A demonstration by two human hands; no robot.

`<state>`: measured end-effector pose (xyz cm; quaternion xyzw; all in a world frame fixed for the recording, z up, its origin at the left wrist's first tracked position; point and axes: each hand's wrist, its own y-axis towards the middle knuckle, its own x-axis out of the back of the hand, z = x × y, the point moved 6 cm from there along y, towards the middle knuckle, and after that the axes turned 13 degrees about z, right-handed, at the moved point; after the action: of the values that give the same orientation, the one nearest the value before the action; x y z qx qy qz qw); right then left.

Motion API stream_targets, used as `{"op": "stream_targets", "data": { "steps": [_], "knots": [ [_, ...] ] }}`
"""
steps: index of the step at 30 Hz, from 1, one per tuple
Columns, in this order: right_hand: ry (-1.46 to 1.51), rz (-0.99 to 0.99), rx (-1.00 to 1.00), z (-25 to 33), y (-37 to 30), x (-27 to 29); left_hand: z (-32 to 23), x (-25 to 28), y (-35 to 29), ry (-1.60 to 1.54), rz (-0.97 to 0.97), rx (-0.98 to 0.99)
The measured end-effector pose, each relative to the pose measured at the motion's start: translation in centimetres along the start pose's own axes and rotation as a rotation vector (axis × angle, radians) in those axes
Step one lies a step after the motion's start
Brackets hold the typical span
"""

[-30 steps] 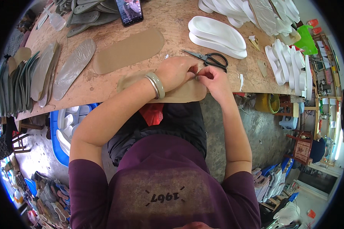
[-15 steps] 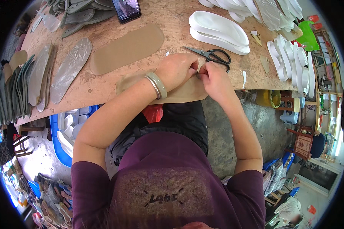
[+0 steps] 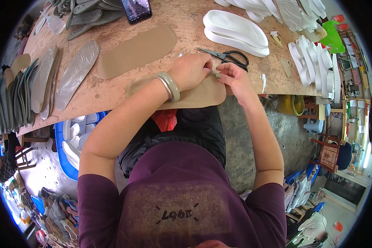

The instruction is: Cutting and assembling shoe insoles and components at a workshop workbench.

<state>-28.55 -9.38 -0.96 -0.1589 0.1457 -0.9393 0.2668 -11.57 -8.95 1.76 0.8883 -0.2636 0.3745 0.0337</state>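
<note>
A tan rounded sheet (image 3: 198,96) lies at the table's near edge, under my two hands. My left hand (image 3: 191,71), its wrist in pale and silvery bangles, rests over the sheet with the fingers curled together. Close at its right, my right hand (image 3: 237,80) pinches with thumb and forefinger. The fingertips of both meet at a tiny greyish bit, too small to name. Just beyond them lie black-handled scissors (image 3: 234,59), blades pointing left. A second tan rounded sheet (image 3: 138,51) lies flat farther off to the left.
White shoe soles (image 3: 235,33) sit stacked beyond the scissors, with more white soles (image 3: 314,64) at the right. Plastic-wrapped insoles (image 3: 77,74) and grey insoles (image 3: 22,97) stand at the left. A phone (image 3: 137,10) lies at the back. Below is a blue bin (image 3: 62,155).
My right hand has shifted slightly right and its fingers have loosened, parting a little from the left hand. The near tan sheet shows more at its right end.
</note>
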Motion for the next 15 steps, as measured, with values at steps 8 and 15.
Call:
{"op": "stream_targets", "data": {
  "steps": [8,15],
  "knots": [
    [-0.137,-0.031,0.107,1.5,0.5,-0.6,0.7,0.2,0.0,-0.117,-0.009,-0.013],
    [-0.239,-0.233,0.08,1.7,0.5,2.7,0.2,1.1,-1.0,-0.171,-0.111,-0.017]
  ]
}}
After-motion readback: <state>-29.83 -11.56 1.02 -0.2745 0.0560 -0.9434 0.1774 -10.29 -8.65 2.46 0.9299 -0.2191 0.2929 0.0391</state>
